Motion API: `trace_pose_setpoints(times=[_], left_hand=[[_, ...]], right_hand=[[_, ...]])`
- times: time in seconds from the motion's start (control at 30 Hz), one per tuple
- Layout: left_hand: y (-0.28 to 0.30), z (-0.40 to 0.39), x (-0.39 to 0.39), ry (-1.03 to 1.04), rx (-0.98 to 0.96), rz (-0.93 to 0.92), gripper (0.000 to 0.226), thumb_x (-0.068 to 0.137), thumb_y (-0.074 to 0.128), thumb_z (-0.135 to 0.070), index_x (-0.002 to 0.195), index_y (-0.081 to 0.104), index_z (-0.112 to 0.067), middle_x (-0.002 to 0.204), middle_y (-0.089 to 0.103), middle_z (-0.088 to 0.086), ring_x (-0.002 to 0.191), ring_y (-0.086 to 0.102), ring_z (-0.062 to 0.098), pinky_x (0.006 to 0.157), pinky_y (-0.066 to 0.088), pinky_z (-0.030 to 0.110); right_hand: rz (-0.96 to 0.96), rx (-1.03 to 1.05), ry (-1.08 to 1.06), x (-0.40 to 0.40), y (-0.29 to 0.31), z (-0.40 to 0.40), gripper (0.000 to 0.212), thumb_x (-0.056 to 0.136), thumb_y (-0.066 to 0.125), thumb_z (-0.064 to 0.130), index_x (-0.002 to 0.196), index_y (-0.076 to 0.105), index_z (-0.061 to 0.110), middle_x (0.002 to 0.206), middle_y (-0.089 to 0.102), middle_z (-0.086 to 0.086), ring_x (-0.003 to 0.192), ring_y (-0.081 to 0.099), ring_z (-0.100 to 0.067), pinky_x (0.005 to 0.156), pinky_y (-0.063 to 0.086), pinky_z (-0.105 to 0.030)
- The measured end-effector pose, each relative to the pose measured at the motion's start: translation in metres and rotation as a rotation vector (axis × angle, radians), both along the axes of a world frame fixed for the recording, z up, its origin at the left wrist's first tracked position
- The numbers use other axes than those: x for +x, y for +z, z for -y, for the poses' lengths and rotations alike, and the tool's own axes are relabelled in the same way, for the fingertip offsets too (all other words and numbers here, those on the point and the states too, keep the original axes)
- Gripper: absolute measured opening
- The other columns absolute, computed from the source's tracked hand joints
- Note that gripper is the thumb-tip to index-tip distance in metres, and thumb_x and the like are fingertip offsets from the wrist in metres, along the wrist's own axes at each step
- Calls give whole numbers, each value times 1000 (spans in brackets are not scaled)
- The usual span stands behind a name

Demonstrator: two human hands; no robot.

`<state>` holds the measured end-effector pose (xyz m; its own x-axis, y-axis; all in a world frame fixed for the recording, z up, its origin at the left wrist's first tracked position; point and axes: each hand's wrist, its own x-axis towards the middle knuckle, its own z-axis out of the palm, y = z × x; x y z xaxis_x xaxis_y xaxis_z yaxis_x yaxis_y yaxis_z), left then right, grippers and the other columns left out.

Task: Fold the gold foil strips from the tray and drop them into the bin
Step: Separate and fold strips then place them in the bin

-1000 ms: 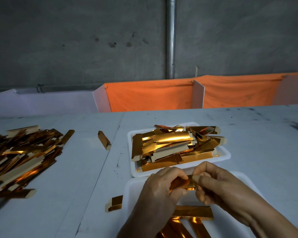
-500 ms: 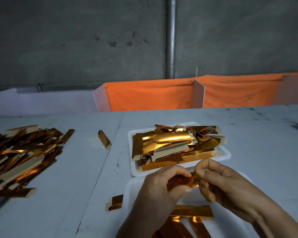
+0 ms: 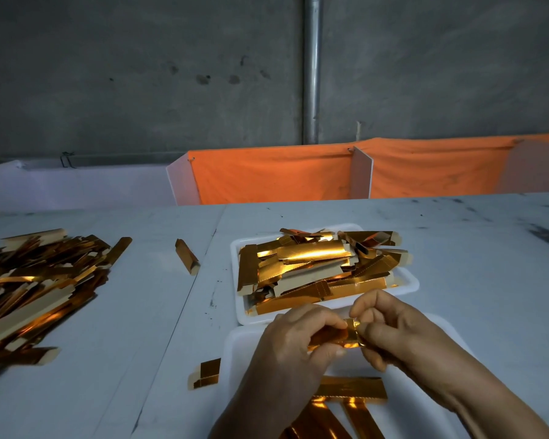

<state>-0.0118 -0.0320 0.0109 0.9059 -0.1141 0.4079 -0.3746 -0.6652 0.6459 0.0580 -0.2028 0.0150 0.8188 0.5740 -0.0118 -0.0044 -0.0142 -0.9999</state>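
Right now the folding step is under way: both hands meet low in the frame, just right of centre, over the near tray (image 3: 235, 353). The left hand (image 3: 286, 346) has its fingers and thumb curled round one end of a gold strip (image 3: 339, 337); the right hand (image 3: 390, 331) pinches the other end between thumb and fingertips. The strip looks partly creased, so the fold seems unfinished.

Next, I judge, the crease needs pressing flat, then the piece must go to the bin, which I cannot pick out for certain; a few strips (image 3: 349, 388) lie in the near tray below the hands.

The far tray (image 3: 409, 280), at centre, is heaped with strips that overhang its rim, touching close to the knuckles. A large pile (image 3: 35, 280) spreads at the left edge of the worktop (image 3: 473, 248), with stray pieces (image 3: 187, 256) between. Open worktop lies to the right; an orange cloth (image 3: 267, 175) closes the back.
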Motion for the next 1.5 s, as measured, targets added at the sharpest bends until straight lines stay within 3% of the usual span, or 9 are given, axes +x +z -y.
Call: trace_pose_setpoints(times=[0.1, 0.2, 0.37, 0.6, 0.8, 0.97, 1.2, 1.33, 1.5], left_hand=[[-2, 0, 1, -9, 48, 13, 22, 90, 58, -29, 112, 61, -34, 110, 53, -28, 108, 40, -13, 93, 38, 14], [-3, 2, 2, -24, 99, 8, 23, 92, 57, -28, 114, 62, -32, 116, 56, -22, 106, 38, -18, 92, 35, 8], [1, 5, 0, 26, -14, -47, 22, 89, 61, -28, 97, 52, -47, 99, 50, -31, 104, 40, -14, 82, 37, 4], [0, 3, 0, -12, -13, -13, 18, 89, 61, -25, 106, 63, -31, 101, 53, -28, 105, 42, -11, 85, 39, 9], [1, 4, 0, -28, -48, -41, 22, 88, 63, -26, 97, 56, -44, 96, 53, -33, 105, 43, -13, 82, 38, 6], [0, 4, 0, 4, -87, -77, 27, 86, 65, -32, 91, 49, -53, 107, 45, -37, 108, 38, -16, 80, 38, 2], [1, 3, -1, -13, -75, -93, 26, 85, 66, -33, 91, 50, -53, 106, 45, -39, 107, 37, -19, 79, 36, 0], [2, 3, -1, -22, -53, -92, 25, 87, 64, -29, 92, 51, -51, 96, 52, -35, 106, 41, -15, 81, 38, 3], [2, 2, -2, -7, -90, -95, 26, 87, 64, -25, 91, 55, -50, 94, 55, -35, 104, 44, -17, 81, 37, 1]], right_hand=[[27, -29, -37, -1, -2, -1, 7, 89, 57, -1, 95, 58, 4, 57, 48, -10, 48, 47, -17, 46, 40, -19], [-34, -39, -72, 0, -5, -1, 9, 92, 51, -1, 95, 57, 5, 55, 51, -10, 46, 46, -16, 45, 40, -19], [-125, 44, -57, -2, -2, 0, 11, 91, 50, -4, 90, 58, 4, 58, 47, -12, 46, 48, -17, 44, 41, -21], [-84, 50, 12, -3, 3, 3, 10, 90, 51, -7, 89, 56, 1, 58, 48, -13, 47, 50, -18, 46, 42, -21], [-142, 80, -30, -3, 2, 2, 17, 89, 44, -11, 84, 55, 2, 57, 44, -11, 44, 45, -17, 43, 39, -23], [-206, 121, -43, -3, 4, 2, 20, 89, 43, -11, 85, 55, 3, 60, 40, -10, 43, 43, -17, 41, 35, -22], [-168, 46, -22, -2, 6, 3, 15, 89, 46, -12, 90, 54, 0, 60, 43, -12, 44, 46, -17, 42, 40, -22], [-182, 51, -36, -4, 4, 2, 11, 91, 48, -7, 89, 56, 1, 58, 49, -14, 46, 48, -17, 43, 41, -22], [-325, 136, -21, -4, 5, 3, 6, 90, 52, 0, 90, 58, 1, 58, 53, -15, 48, 52, -17, 43, 47, -20]])
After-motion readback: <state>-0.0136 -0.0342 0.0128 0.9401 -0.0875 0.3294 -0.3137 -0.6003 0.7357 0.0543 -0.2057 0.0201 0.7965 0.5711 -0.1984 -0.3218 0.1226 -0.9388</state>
